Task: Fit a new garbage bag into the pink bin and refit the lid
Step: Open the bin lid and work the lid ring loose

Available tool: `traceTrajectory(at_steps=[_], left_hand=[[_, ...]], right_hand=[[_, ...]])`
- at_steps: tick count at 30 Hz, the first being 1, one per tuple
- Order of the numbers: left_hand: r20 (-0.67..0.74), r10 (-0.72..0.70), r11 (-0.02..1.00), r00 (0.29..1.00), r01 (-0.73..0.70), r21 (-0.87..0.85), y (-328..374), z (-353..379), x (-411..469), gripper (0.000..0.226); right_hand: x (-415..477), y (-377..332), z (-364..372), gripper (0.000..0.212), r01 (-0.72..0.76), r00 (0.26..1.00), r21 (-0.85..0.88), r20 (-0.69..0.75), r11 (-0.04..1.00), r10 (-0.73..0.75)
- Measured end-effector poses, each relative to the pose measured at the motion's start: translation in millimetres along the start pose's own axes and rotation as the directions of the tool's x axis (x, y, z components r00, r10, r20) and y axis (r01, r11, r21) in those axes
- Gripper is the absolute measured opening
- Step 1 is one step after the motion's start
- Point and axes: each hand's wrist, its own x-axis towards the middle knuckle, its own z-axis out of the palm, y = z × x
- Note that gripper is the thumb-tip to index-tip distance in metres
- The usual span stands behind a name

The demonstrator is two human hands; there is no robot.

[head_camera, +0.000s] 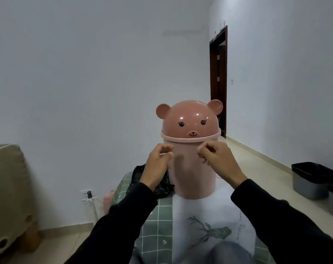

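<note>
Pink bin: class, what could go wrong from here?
The lid is on, yet a black bag lies crumpled beside the pink bin and none shows under the rim: the bin may go unlined. The left hand and right hand hover high by the bin; a push might tip it.

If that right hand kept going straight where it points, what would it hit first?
Probably the upper wall of the pink bin, just below the lid; the right hand looks close, though depth is unclear.
</note>
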Motion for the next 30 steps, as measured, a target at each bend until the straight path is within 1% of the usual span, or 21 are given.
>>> traceTrajectory(at_steps=[2,3,5,7,10,14,17,19,24,26,30], left_hand=[[-0.015,0.071,0.993,0.997,-0.069,0.092,5.0,-0.1,4.6,0.027],[0.000,0.092,0.990,0.996,-0.091,0.111,5.2,-0.6,7.5,0.032],[0.029,0.103,0.986,0.994,-0.106,0.125,8.7,-0.3,12.9,0.046],[0.039,0.120,0.982,0.992,-0.124,0.140,9.2,1.2,16.1,0.055],[0.027,0.156,0.978,0.987,-0.158,0.138,13.0,3.6,20.2,0.059],[0.042,0.190,0.967,0.981,-0.194,0.167,15.6,9.7,25.5,0.066],[0.038,0.204,0.962,0.978,-0.207,0.178,18.4,13.6,29.0,0.065],[0.031,0.200,0.964,0.979,-0.202,0.171,19.7,15.8,33.1,0.064],[0.007,0.208,0.961,0.978,-0.206,0.185,20.7,18.7,43.9,0.061],[0.005,0.208,0.961,0.978,-0.206,0.187,22.1,18.9,47.8,0.060],[0.009,0.205,0.960,0.979,-0.203,0.192,26.0,17.2,57.8,0.057]], right_hand=[[4.3,-1.3,-4.1,0.019,0.069,0.990,-0.116,-0.115,0.991,-0.082],[7.0,0.7,-5.7,0.016,0.099,0.982,-0.144,-0.145,0.985,-0.120],[10.9,1.6,-8.9,0.016,0.155,0.967,-0.170,-0.177,0.973,-0.184],[13.9,4.1,-11.9,0.017,0.190,0.953,-0.202,-0.198,0.961,-0.230],[18.7,6.8,-15.9,0.015,0.203,0.943,-0.251,-0.211,0.946,-0.258],[21.9,9.9,-16.1,0.014,0.167,0.944,-0.258,-0.235,0.952,-0.230],[24.3,8.4,-17.4,0.015,0.159,0.944,-0.276,-0.239,0.948,-0.228],[26.0,6.5,-19.5,0.020,0.162,0.946,-0.261,-0.233,0.952,-0.225],[31.1,5.3,-23.7,0.045,0.192,0.953,-0.241,-0.185,0.951,-0.240],[35.8,6.9,-25.4,0.053,0.187,0.961,-0.215,-0.162,0.958,-0.224],[47.0,11.9,-25.6,0.059,0.164,0.974,-0.153,-0.128,0.974,-0.185]])
